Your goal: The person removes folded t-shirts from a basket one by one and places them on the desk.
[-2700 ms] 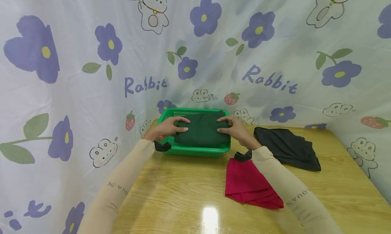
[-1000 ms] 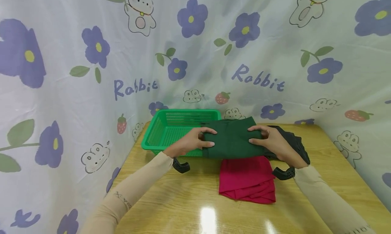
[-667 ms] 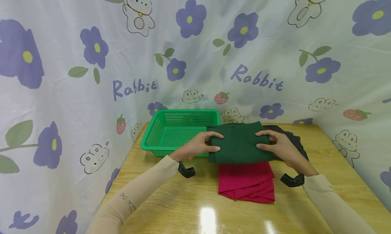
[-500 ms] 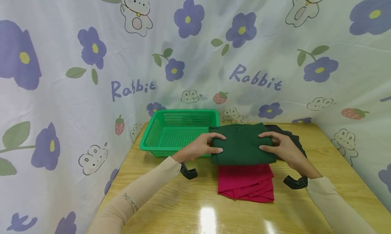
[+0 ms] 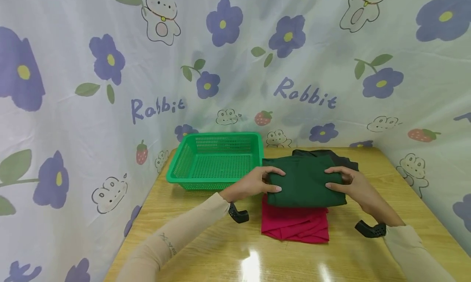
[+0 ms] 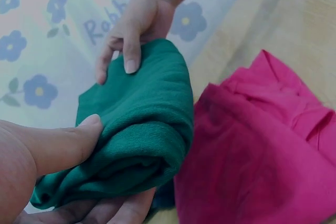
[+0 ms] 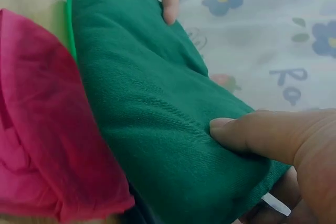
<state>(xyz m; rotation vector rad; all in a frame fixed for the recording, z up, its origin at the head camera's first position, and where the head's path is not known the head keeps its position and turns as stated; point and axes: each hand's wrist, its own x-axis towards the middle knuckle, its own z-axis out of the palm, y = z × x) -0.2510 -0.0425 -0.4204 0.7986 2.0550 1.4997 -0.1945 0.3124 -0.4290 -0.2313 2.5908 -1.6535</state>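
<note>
A folded dark green garment (image 5: 303, 182) is held between both hands above the table. My left hand (image 5: 255, 182) pinches its left end, thumb on top and fingers beneath in the left wrist view, where the layered folds (image 6: 142, 156) show. At the other end my right hand (image 5: 358, 192) grips it the same way, the thumb pressing into the cloth (image 7: 157, 108) in the right wrist view. Just in front of and partly under the green garment lies a folded crimson cloth (image 5: 294, 227). Behind it a black garment (image 5: 344, 161) lies partly hidden.
A green plastic basket (image 5: 211, 180) with slotted walls stands at the back left, nothing visible inside it. The wooden table (image 5: 202, 249) reaches a patterned curtain (image 5: 235, 61) at the back and left. Bare wood shows at the front and right.
Both hands have carried the green garment out of the basket, to the right and toward me, over the black garment and the crimson cloth's back edge. The head view has turned slightly right.
</note>
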